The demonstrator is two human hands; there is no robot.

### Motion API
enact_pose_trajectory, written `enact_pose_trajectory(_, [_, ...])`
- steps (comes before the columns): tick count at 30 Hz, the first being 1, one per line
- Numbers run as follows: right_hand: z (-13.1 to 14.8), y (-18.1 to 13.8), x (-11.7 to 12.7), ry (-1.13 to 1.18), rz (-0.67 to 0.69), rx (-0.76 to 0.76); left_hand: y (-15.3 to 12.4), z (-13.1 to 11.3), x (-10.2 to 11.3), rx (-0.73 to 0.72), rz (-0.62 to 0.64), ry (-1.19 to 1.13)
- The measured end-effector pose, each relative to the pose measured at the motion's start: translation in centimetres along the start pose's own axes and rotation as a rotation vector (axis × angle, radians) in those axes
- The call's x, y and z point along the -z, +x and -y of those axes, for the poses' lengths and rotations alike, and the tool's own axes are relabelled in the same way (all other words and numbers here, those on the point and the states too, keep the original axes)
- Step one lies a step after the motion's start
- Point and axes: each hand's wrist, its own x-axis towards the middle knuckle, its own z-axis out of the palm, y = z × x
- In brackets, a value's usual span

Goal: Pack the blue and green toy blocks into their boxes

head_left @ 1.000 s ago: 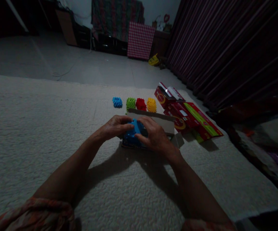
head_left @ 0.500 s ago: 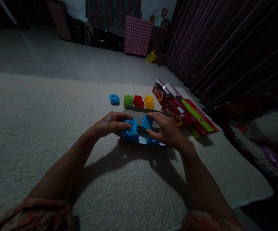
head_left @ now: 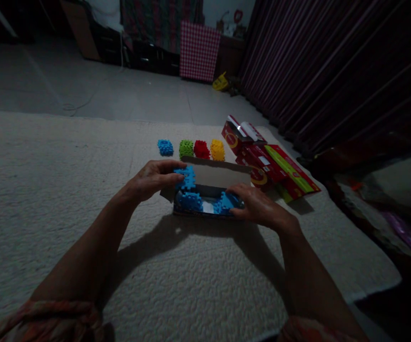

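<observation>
My left hand [head_left: 157, 178] pinches a blue notched toy block [head_left: 187, 178] above the left end of an open cardboard box [head_left: 219, 175]. My right hand [head_left: 257, 204] reaches into the box's right end, its thumb and fingers closed around another blue notched block [head_left: 227, 201]. More blue blocks [head_left: 190, 201] lie inside at the left, below the held one. A pale patch shows between the two groups. The box's back flap stands up; its dark front edge faces me.
Beyond the box sit stacks of blue [head_left: 165, 147], green [head_left: 186, 148], red [head_left: 202, 149] and yellow blocks [head_left: 217, 149]. Red cartons [head_left: 262, 161] lie to the right on the pale quilted mat [head_left: 84, 190]. A dark pleated curtain [head_left: 298, 71] hangs at far right.
My left hand has lifted its blue block slightly up and left. My right hand has lowered its blue block into the box's right side. The camera view has shifted slightly.
</observation>
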Motion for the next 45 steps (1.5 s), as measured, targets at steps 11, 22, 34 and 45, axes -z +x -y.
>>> enact_pose_trajectory(11, [0.7, -0.3, 0.5, 0.002, -0.096, 0.038, -0.3, -0.1, -0.3, 0.037, 0.011, -0.015])
enact_pose_trajectory(22, [7.9, 5.0, -0.3, 0.173, -0.436, 0.399, 0.0, 0.6, -0.2, -0.075, 0.106, -0.104])
enact_pose_trajectory(34, [7.4, 6.2, -0.6, 0.213, -0.499, 0.451, 0.3, 0.9, -0.3, -0.063, 0.063, -0.151])
enact_pose_trajectory(45, [1.9, 1.9, 0.4, 0.091, -0.349, 0.232, 0.3, 0.5, 0.6, -0.090, -0.052, -0.058])
